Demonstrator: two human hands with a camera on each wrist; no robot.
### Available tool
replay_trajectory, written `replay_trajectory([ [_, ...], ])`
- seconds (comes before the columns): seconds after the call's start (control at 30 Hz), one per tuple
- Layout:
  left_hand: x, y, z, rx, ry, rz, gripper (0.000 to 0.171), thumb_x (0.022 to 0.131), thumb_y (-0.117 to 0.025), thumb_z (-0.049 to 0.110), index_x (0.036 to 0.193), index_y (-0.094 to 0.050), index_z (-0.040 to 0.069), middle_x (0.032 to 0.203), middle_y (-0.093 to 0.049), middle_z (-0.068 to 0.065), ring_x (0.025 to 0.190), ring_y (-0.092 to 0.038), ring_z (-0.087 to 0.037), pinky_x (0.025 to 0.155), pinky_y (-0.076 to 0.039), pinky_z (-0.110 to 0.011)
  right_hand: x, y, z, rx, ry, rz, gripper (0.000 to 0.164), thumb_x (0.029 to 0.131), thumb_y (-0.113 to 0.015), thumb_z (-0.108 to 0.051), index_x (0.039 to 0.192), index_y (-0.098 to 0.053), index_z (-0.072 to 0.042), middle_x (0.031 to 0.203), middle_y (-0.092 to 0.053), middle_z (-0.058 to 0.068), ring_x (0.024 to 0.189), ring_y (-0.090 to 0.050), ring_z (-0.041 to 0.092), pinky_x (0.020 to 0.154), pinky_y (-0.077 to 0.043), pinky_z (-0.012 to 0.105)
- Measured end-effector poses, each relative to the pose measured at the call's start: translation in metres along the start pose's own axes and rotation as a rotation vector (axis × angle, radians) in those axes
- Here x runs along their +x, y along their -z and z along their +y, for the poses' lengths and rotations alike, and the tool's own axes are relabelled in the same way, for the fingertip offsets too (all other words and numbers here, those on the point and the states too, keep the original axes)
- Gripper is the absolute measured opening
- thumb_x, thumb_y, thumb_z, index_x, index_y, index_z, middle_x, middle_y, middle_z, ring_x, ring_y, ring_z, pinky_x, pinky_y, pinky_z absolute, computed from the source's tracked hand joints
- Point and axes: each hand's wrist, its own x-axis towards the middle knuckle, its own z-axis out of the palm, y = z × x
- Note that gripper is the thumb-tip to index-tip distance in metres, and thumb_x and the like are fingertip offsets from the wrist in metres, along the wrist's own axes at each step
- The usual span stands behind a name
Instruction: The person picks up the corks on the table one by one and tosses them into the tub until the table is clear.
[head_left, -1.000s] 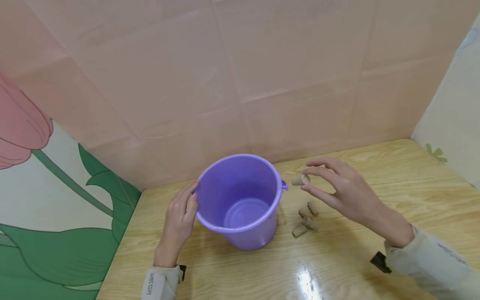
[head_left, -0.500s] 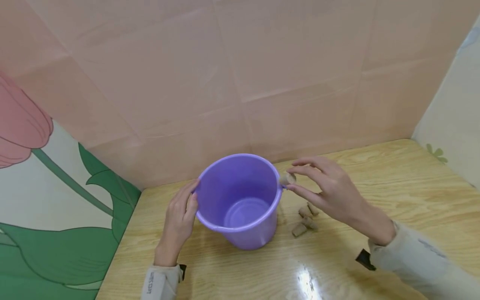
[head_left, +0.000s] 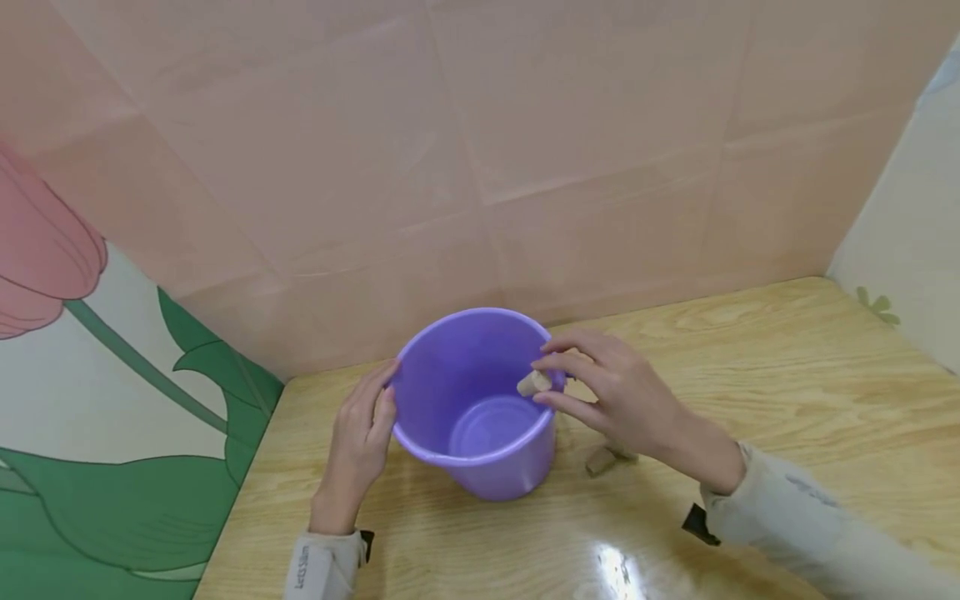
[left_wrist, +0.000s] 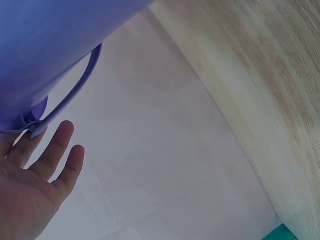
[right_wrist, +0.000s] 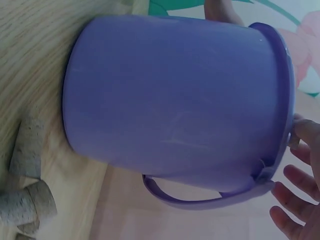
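Note:
A purple bucket (head_left: 468, 333) stands upright on the wooden table. At its left rim my left hand (head_left: 356, 450) holds on, thumb and fingertips at the edge; the left wrist view shows fingertips beside the bucket's handle (left_wrist: 75, 90). My right hand (head_left: 618, 396) pinches a tapered cork stopper (head_left: 535, 383) between thumb and fingers, over the right rim and above the bucket's opening. In the right wrist view that stopper is mostly hidden by the fingers and rim. More cork stoppers (right_wrist: 30, 150) lie on the table right of the bucket, partly covered by my right hand in the head view.
The wooden table (head_left: 787, 400) extends to the right and in front of the bucket. Behind it rises a pink sheet-covered wall (head_left: 600, 167). A panel with a painted tulip and green leaves (head_left: 112, 500) borders the left side, and a pale wall (head_left: 907, 250) the right.
My right hand has moved left with the cork stopper, from beside the bucket to over its right rim. My left hand and the bucket have stayed put.

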Motion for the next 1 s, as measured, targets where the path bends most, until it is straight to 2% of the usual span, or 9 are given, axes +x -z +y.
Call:
replay_trajectory([
  [0.13, 0.0006, 0.0, 0.0003, 0.008, -0.002, -0.003, 0.039, 0.103, -0.045, 0.015, 0.14, -0.055, 0.006, 0.14, -0.059, -0.014, 0.13, -0.056, -0.032, 0.11, -0.045, -0.048, -0.0024, -0.0039, 0.0001, 0.015, -0.028, -0.033, 0.048, 0.096, -0.055, -0.051, 0.107, -0.073, -0.008, 0.11, -0.069, 0.008, 0.098, -0.067, 0.025, 0.083, -0.057, 0.043],
  [0.43, 0.0015, 0.0007, 0.0021, 0.002, 0.013, 0.006, 0.039, 0.103, -0.045, 0.014, 0.14, -0.056, 0.007, 0.139, -0.06, -0.013, 0.131, -0.055, -0.03, 0.11, -0.044, -0.046, -0.0036, -0.008, -0.0007, 0.102, -0.106, -0.034, 0.041, 0.094, -0.062, -0.046, 0.109, -0.073, -0.009, 0.112, -0.069, 0.005, 0.099, -0.067, 0.02, 0.083, -0.058, 0.039],
  [0.67, 0.0007, -0.0015, 0.0, -0.009, -0.002, 0.021, 0.039, 0.102, -0.047, 0.012, 0.139, -0.057, 0.006, 0.138, -0.06, -0.013, 0.13, -0.056, -0.031, 0.11, -0.044, -0.044, -0.0066, -0.0094, -0.0004, 0.157, -0.164, -0.054, 0.029, 0.083, -0.079, -0.026, 0.109, -0.073, -0.012, 0.114, -0.067, 0.0, 0.103, -0.063, 0.017, 0.087, -0.054, 0.032],
  [1.0, -0.0005, -0.0016, -0.0003, -0.006, -0.002, 0.03, 0.039, 0.101, -0.048, 0.011, 0.138, -0.057, 0.006, 0.138, -0.06, -0.013, 0.13, -0.056, -0.031, 0.111, -0.043, -0.043, -0.0081, -0.01, -0.0017, 0.168, -0.21, -0.084, 0.03, 0.081, -0.08, -0.019, 0.11, -0.072, -0.015, 0.117, -0.066, 0.0, 0.109, -0.061, 0.018, 0.089, -0.054, 0.036],
])
